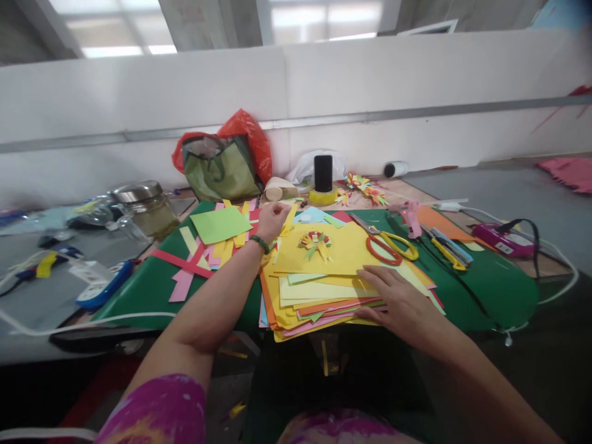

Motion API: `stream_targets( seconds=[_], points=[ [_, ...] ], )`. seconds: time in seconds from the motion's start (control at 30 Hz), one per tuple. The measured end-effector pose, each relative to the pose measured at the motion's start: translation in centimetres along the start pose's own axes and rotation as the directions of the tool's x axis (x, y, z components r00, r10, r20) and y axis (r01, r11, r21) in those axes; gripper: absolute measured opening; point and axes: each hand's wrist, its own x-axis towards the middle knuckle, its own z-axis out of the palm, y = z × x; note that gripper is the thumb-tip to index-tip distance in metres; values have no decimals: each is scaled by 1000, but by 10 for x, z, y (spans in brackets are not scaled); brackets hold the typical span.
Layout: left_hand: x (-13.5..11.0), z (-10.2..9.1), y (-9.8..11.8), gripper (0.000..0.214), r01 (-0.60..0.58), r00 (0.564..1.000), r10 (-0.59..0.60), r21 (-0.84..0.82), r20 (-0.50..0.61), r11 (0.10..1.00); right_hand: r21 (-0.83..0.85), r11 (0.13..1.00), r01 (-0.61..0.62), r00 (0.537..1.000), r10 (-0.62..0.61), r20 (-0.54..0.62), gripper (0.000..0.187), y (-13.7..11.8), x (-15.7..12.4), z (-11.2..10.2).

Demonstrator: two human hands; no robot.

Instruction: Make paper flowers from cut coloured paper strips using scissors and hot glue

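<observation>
My left hand [272,221], with a green bracelet at the wrist, is over the far left of the paper pile. Its fingers are curled closed beside a yellow paper strip [290,217]; whether they pinch anything is hidden. My right hand [396,300] lies with fingers stretched out on the front right edge of a stack of coloured paper [324,302]. On the stack's yellow top sheet [342,262] sits a small paper flower [315,243] in red, yellow and green. Orange and yellow-handled scissors [388,245] lie just beyond my right hand.
Left are a light green sheet [222,224], crossed red strips [182,264], a glass jar [147,209] and a blue power strip [104,287]. Right are a pink glue gun [411,217], utility knives [448,248] and a purple device [504,240]. Behind stand a phone [323,172] and a green bag [222,169].
</observation>
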Motion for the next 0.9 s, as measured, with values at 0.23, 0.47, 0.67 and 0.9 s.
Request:
stream_targets(
  seconds=[0.23, 0.47, 0.67, 0.9],
  points=[
    [-2, -1, 6, 26, 11, 999, -11, 18, -34, 1000, 43, 999, 11, 1000, -12, 10, 39, 2, 0, 1],
    [2, -1, 3, 24, 7, 997, -5, 26, -80, 1000, 44, 999, 3, 1000, -4, 14, 38, 3, 0, 3],
    [4, -3, 0, 37, -11, 997, 10, -1, -76, 1000, 84, 996, 9, 1000, -10, 17, 35, 4, 2, 0],
    [0, -1, 4, 37, -39, 999, 38, -52, -17, 998, 156, 987, 40, 999, -34, -40, 22, 4, -1, -3]
  ],
)
